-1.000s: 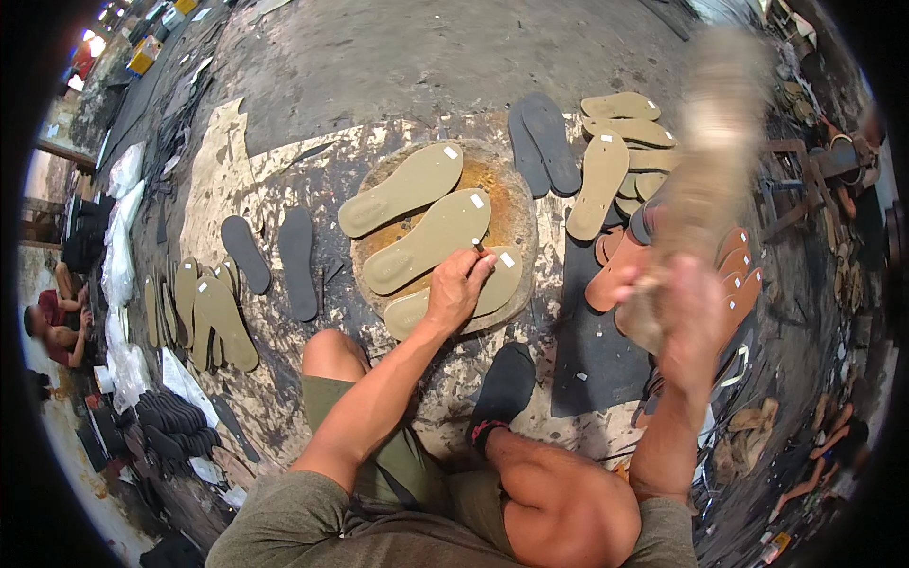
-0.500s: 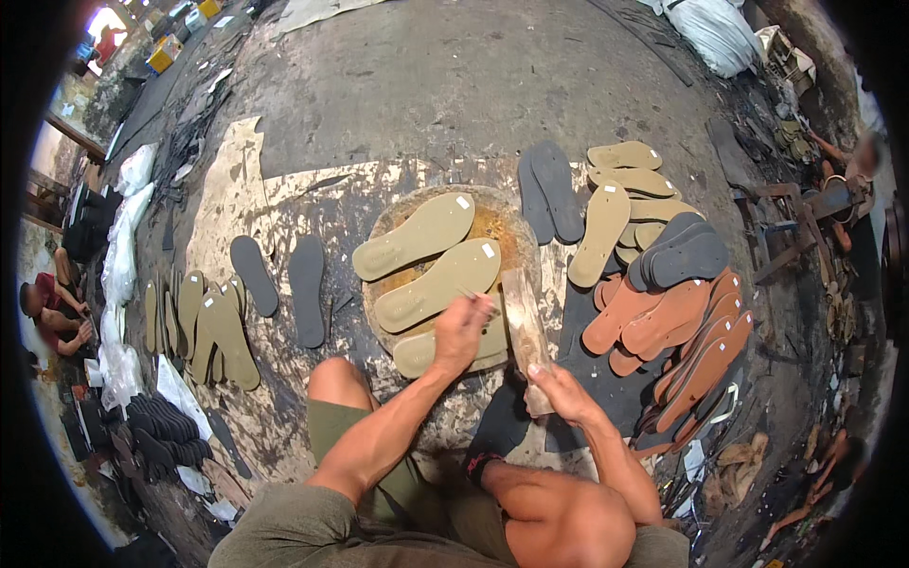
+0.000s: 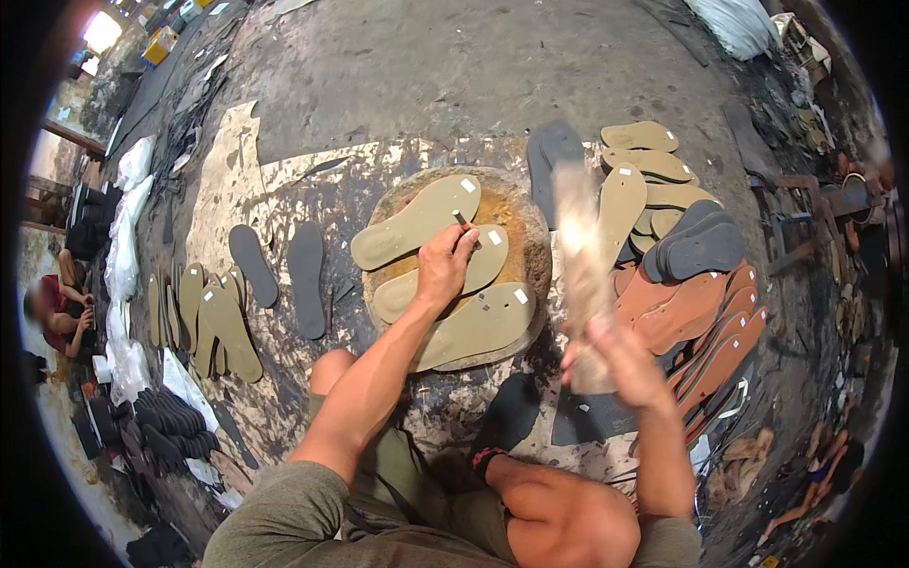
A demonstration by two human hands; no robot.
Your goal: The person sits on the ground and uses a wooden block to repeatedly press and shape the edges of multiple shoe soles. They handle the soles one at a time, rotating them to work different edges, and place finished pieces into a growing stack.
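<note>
Olive-tan soles lay three abreast on a round wooden block set on the stained floor. On the middle sole the left hand rested, fingers pinched around a small dark punch standing on the sole's upper edge. The right hand gripped the lower end of a pale wooden stick, raised and blurred, just right of the block. Each sole on the block carried a small white square label: one near the toe of the top sole, one on the middle sole, one on the bottom sole. More olive soles with similar white tags were heaped at the upper right, above grey ones and a fan of reddish-brown ones. White sacks lay at the far left.
</note>
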